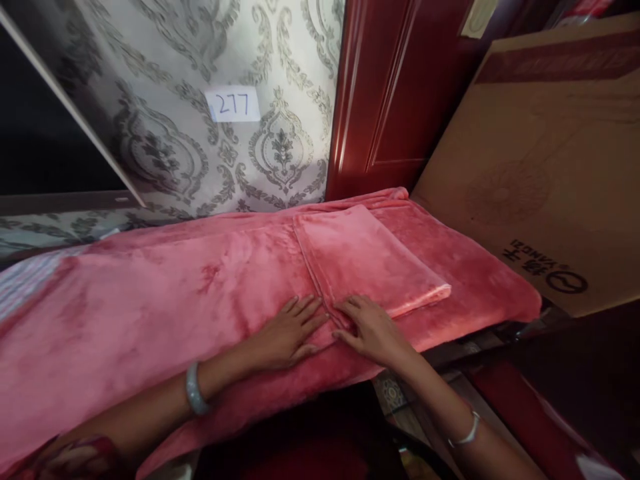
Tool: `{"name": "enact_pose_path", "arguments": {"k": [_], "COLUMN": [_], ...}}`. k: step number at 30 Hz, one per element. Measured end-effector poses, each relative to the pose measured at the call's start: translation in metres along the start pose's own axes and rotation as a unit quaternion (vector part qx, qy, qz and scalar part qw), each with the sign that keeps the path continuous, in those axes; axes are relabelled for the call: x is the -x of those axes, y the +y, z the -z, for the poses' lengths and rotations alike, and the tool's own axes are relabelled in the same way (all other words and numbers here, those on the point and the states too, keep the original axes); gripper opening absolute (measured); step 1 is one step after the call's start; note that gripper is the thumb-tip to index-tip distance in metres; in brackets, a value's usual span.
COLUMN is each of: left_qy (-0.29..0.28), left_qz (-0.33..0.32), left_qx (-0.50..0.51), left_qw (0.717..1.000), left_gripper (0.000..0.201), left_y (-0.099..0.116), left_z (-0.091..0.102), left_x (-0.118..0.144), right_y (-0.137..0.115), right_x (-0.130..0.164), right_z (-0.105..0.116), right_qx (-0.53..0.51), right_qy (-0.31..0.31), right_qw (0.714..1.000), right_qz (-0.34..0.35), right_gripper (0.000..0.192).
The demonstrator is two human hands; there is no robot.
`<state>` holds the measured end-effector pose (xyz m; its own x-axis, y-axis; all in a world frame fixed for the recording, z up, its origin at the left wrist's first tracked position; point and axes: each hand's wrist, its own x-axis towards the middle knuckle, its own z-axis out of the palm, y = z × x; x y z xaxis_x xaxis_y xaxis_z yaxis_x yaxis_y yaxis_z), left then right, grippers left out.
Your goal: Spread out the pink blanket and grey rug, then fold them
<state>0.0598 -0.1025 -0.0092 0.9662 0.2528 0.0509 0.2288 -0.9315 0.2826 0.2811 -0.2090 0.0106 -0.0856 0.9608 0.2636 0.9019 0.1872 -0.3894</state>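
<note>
A pink plush blanket (150,300) covers a long surface in front of me. On its right part lies a folded pink cloth (365,257) of the same fabric, flat and rectangular. My left hand (287,333) rests palm down on the blanket, fingers spread, just left of the folded cloth's near corner. My right hand (367,327) lies flat on that near corner, fingertips pressing its edge. The two hands nearly touch. Each wrist wears a bangle.
A patterned grey wall with a paper label reading 277 (233,105) stands behind. A red wooden door (395,93) is at the back right. A large cardboard box (545,153) leans at the right, by the blanket's end.
</note>
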Motion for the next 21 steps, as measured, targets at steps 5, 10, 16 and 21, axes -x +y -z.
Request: {"name": "enact_pose_path", "arguments": {"k": [5,10,16,21], "left_qy": [0.028,0.023,0.044,0.067], "left_qz": [0.039,0.176,0.167,0.273], "left_qx": [-0.010,-0.017,0.024,-0.001], "left_qw": [0.999,0.984,0.985,0.960], "left_gripper": [0.057,0.072,0.068,0.063], "left_y": [0.005,0.006,0.008,-0.011], "left_z": [0.017,0.014,0.008,0.040], "left_x": [0.005,0.033,0.063,0.113], "right_y": [0.006,0.027,0.062,0.081], "right_x": [-0.035,-0.051,-0.040,-0.040], "right_z": [0.014,-0.033,-0.085,-0.099], "right_qx": [0.012,0.103,0.110,0.088], "right_qy": [0.091,0.015,0.032,0.062], "right_qw": [0.996,0.993,0.989,0.988], "right_qz": [0.007,0.056,0.089,0.106], "right_gripper": [0.040,0.060,0.064,0.065]}}
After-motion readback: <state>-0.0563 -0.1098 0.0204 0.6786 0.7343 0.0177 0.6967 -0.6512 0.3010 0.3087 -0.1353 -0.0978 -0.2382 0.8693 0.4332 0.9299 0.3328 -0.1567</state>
